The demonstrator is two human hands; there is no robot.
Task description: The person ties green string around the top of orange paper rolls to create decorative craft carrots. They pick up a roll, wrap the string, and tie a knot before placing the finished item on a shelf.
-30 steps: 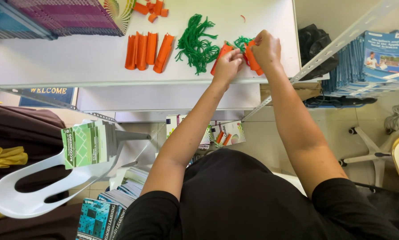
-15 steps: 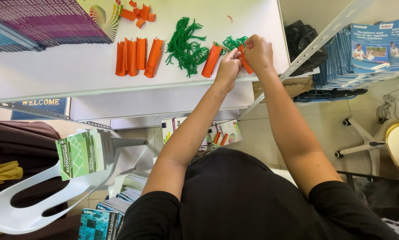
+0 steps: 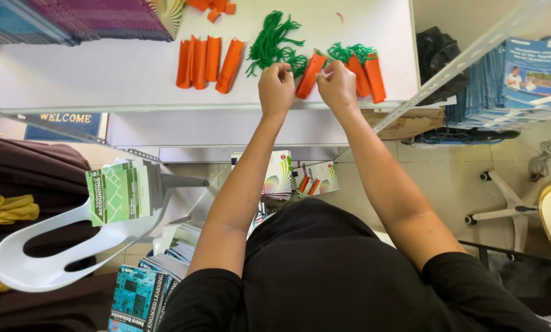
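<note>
On the white table [image 3: 103, 80], my left hand [image 3: 277, 89] is closed, its fingertips pinching green yarn at the edge of the green yarn pile [image 3: 272, 40]. My right hand [image 3: 337, 86] pinches the upper end of an orange paper roll [image 3: 309, 75] that lies tilted between both hands. Just to the right lie two orange rolls with green yarn tufts [image 3: 366, 72]. Several plain orange rolls [image 3: 205, 61] lie side by side to the left of the yarn.
Orange paper scraps [image 3: 211, 6] sit at the table's far edge beside stacked purple and blue booklets [image 3: 97, 18]. Under the table are books [image 3: 281, 178], a white plastic chair [image 3: 48, 258] holding a green book [image 3: 119, 193], and a metal shelf of blue booklets [image 3: 527, 80] on the right.
Both hands have moved left, away from the tufted orange rolls, to another orange roll beside the yarn pile. The left hand now pinches at the yarn.
</note>
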